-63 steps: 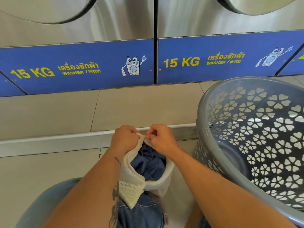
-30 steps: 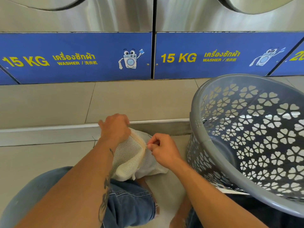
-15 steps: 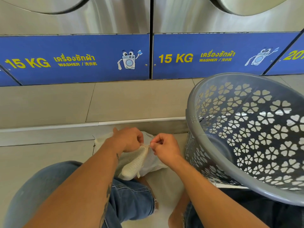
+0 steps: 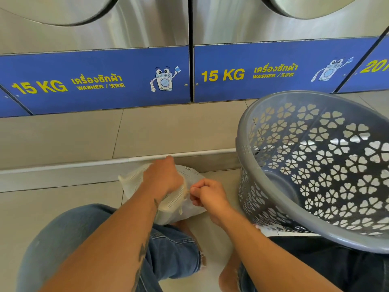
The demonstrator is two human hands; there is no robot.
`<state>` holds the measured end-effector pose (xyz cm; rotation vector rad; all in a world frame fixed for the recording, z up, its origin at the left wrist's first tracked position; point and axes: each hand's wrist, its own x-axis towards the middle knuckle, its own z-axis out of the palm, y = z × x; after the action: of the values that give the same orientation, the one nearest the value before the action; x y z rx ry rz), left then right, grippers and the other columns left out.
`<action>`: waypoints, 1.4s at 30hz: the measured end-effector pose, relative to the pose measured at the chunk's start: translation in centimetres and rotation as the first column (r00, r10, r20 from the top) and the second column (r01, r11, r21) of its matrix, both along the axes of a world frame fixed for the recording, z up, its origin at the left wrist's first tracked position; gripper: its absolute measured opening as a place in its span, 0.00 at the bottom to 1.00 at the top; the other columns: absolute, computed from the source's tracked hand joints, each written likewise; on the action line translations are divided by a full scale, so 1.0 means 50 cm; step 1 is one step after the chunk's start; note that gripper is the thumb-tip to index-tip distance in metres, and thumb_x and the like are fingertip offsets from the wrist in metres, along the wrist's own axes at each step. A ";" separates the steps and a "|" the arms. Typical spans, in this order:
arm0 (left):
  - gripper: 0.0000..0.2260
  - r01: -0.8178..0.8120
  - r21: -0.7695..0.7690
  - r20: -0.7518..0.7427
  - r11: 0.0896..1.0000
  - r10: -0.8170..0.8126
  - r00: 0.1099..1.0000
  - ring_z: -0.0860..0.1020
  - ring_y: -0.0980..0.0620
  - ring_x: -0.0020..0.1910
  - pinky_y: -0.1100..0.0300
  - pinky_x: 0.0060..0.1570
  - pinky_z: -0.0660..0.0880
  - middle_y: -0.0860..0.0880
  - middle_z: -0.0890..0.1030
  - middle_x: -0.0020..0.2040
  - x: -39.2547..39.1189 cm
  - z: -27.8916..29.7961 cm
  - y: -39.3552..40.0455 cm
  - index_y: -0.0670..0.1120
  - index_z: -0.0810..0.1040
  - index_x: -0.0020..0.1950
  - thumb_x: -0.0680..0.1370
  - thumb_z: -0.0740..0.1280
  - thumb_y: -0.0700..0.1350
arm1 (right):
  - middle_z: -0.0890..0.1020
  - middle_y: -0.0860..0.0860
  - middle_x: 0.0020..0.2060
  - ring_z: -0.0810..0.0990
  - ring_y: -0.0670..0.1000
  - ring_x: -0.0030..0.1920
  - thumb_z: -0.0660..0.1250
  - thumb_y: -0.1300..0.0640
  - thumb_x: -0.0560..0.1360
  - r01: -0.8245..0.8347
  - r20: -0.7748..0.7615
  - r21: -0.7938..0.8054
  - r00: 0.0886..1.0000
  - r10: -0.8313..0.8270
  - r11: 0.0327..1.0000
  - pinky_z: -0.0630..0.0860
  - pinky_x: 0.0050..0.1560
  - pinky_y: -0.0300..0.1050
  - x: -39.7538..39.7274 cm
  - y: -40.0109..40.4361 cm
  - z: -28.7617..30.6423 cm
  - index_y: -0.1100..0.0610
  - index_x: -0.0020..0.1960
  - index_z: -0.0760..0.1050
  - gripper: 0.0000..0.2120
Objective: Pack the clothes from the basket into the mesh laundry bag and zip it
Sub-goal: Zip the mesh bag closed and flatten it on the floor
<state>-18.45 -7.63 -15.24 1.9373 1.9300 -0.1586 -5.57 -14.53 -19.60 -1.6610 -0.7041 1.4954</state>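
Observation:
A cream mesh laundry bag [image 4: 134, 182] lies on the tiled floor between my knees, full and bulging. No cloth shows at its mouth. My left hand [image 4: 163, 178] presses down on the bag's top and grips the mesh. My right hand [image 4: 207, 197] pinches the small zipper pull at the bag's seam, just right of my left hand. To the right stands the grey plastic basket [image 4: 244, 148] with flower-shaped holes, tilted toward me; I see no clothes inside it.
Two steel washers with blue "15 KG" panels [image 4: 94, 81] stand ahead on a raised tiled step with a white edge strip [image 4: 63, 165]. My knees in blue jeans [image 4: 168, 249] frame the bag. A white sheet [image 4: 271, 230] lies under the basket.
The bag's mouth was open with blue clothes showing; now it is closed over them. My left hand shifted onto the bag's top and my right hand drew the zipper pull along the seam.

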 end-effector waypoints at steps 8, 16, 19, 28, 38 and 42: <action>0.13 -0.169 -0.457 0.296 0.873 0.328 0.897 0.76 0.44 0.48 0.49 0.54 0.74 0.38 0.78 0.50 0.014 -0.028 -0.069 0.37 0.79 0.56 0.78 0.61 0.42 | 0.82 0.58 0.32 0.80 0.52 0.32 0.66 0.70 0.72 0.164 -0.281 -0.106 0.941 -0.188 0.981 0.77 0.31 0.40 -0.024 -0.037 -0.011 0.68 0.42 0.82 0.06; 0.12 -0.281 -0.585 0.429 0.761 0.584 0.689 0.83 0.39 0.49 0.46 0.55 0.78 0.39 0.85 0.46 0.006 -0.057 -0.073 0.39 0.83 0.48 0.75 0.66 0.47 | 0.86 0.56 0.40 0.84 0.54 0.43 0.72 0.69 0.66 -0.050 0.047 -0.055 0.998 0.053 0.997 0.78 0.40 0.43 0.005 -0.043 -0.024 0.54 0.37 0.82 0.10; 0.11 -0.270 -0.607 0.442 0.748 0.600 0.667 0.82 0.42 0.43 0.51 0.47 0.78 0.39 0.86 0.45 0.006 -0.063 -0.072 0.38 0.82 0.50 0.76 0.66 0.44 | 0.85 0.52 0.35 0.85 0.55 0.43 0.75 0.65 0.61 -0.090 0.183 -0.002 0.979 0.089 0.996 0.83 0.50 0.52 0.003 -0.040 -0.033 0.53 0.31 0.81 0.08; 0.07 -0.212 -0.647 0.533 0.733 0.633 0.561 0.82 0.45 0.48 0.54 0.48 0.79 0.40 0.83 0.50 0.008 -0.054 -0.064 0.40 0.78 0.54 0.77 0.65 0.36 | 0.81 0.47 0.30 0.79 0.46 0.34 0.74 0.65 0.69 -0.086 0.195 0.035 0.978 0.078 0.996 0.77 0.38 0.41 0.007 -0.039 -0.057 0.53 0.32 0.80 0.11; 0.10 -0.271 -0.517 0.559 0.812 0.560 0.611 0.79 0.45 0.42 0.51 0.42 0.74 0.41 0.81 0.43 0.004 -0.081 -0.056 0.38 0.82 0.47 0.68 0.69 0.39 | 0.80 0.51 0.35 0.78 0.49 0.36 0.71 0.71 0.72 0.063 -0.148 0.001 0.987 -0.062 0.998 0.74 0.35 0.40 0.003 -0.057 -0.059 0.57 0.44 0.81 0.09; 0.10 -0.203 -0.522 0.590 0.828 0.523 0.615 0.77 0.46 0.41 0.49 0.46 0.75 0.42 0.79 0.40 0.006 -0.082 -0.061 0.41 0.82 0.43 0.63 0.71 0.40 | 0.81 0.50 0.34 0.78 0.47 0.36 0.73 0.69 0.70 0.075 -0.050 0.012 0.996 -0.074 0.997 0.76 0.38 0.40 -0.010 -0.056 -0.068 0.57 0.41 0.81 0.08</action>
<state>-18.16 -10.67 -19.37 1.0290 1.5289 0.2711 -6.09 -17.34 -23.01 -1.6166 -0.6175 1.4710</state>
